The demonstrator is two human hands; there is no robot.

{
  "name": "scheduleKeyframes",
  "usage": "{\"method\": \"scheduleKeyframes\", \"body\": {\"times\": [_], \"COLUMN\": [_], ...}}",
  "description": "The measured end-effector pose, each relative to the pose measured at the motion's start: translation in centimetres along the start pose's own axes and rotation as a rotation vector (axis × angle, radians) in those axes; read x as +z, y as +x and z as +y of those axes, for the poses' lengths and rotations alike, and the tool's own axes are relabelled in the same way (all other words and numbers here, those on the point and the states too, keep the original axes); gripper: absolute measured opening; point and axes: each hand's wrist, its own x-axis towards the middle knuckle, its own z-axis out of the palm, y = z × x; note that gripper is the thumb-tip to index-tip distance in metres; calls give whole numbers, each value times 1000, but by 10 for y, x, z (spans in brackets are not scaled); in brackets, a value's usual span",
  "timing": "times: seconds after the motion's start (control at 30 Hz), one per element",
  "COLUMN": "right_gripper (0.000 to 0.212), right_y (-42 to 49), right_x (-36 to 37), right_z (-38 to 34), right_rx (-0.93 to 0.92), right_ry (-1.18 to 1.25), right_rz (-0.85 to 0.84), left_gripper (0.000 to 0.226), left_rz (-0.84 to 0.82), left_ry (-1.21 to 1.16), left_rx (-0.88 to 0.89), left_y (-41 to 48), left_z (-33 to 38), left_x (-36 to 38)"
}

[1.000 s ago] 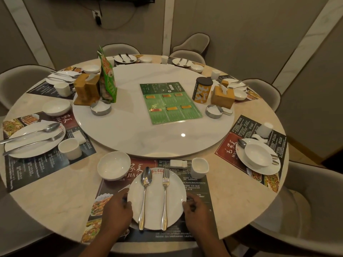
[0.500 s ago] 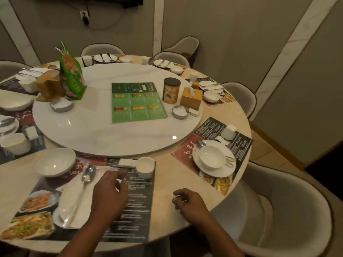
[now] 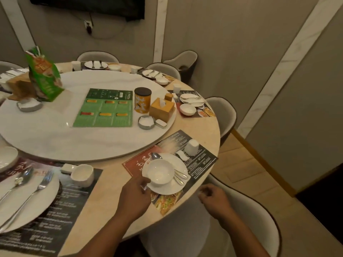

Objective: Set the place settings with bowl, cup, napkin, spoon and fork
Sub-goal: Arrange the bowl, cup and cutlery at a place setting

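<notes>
Two hands by the plate [image 3: 168, 190]. Left of it, left hand [image 3: 134, 198], thumb touching the near rim, clasp not discernible. On the plate, bowl [image 3: 160, 172] over spoon [image 3: 156, 156]. Behind the plate, napkin [image 3: 181, 155] and cup [image 3: 192, 147]. Right of it, right hand [image 3: 215, 199], loosely curled, holding nothing.

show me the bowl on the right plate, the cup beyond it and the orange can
bowl [image 3: 161, 173]: head view, inside of its basin
cup [image 3: 191, 147]: head view, middle of its side
can [image 3: 142, 103]: head view, orange side below the dark lid
</notes>
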Motion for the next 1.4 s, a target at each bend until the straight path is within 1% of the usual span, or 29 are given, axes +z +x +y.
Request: {"method": "scheduleKeyframes", "body": {"times": [0.1,0.17,0.23,0.33,0.37,0.4,0.5,0.6,0.67,0.73,0.8,0.9,0.97,1.07,1.17,1.23,1.33,1.4], "right_gripper": [16,20,26,37,38,36,28,35,35,29,25,24,21,19,18,17,25,32], "right_y": [37,66,93,135,149,162,196,219,230,240,249,258,261,263,277,301,351,378], "right_x": [-13,-21,-26,-25,-23,-19,-5,13,24,30,30,27,25,24,17,12,6,8], "right_z": [-16,-29,-38,-45,-47,-49,-54,-45,-32,-21,-15,-16,-27,-50,-81,-103,-127,-133], "right_rx": [-54,-134,-242,-465,-535,-575,-548,-514,-559,-636,-692,-738,-792,-875,-968,-1028,-951,-937], "right_ry": [-110,-251,-415,-709,-790,-819,-765,-740,-742,-748,-752,-704,-674,-712,-751,-805,-777,-767], "right_rz": [-17,-19,-5,5,5,4,-26,-102,-145,-142,-141,-189,-218,-246,-208,-203,-312,-399], "left_gripper": [29,30,30,25,24,22,20,17,23,30,30,29,30,31,30,31,33,33], "left_rz": [-14,7,34,24,26,31,78,146,210,304,389,487,548,629,670,677,679,687], "left_ry": [19,31,23,19,24,29,36,48,51,37,37,66,63,67,75,84,133,165], "left_rx": [-50,-61,-54,-43,-42,-41,-50,-100,-154,-195,-244,-339,-370,-404,-422,-428,-424,-431], "left_y": [24,43,61,90,98,105,120,125,125,123,117,105,96,91,88,88,90,91], "left_z": [16,26,34,45,46,47,46,41,40,42,50,65,79,96,107,110,108,105], "left_x": [18,30,42,61,67,71,75,76,80,85,93,108,120,134,139,139,136,135]}}
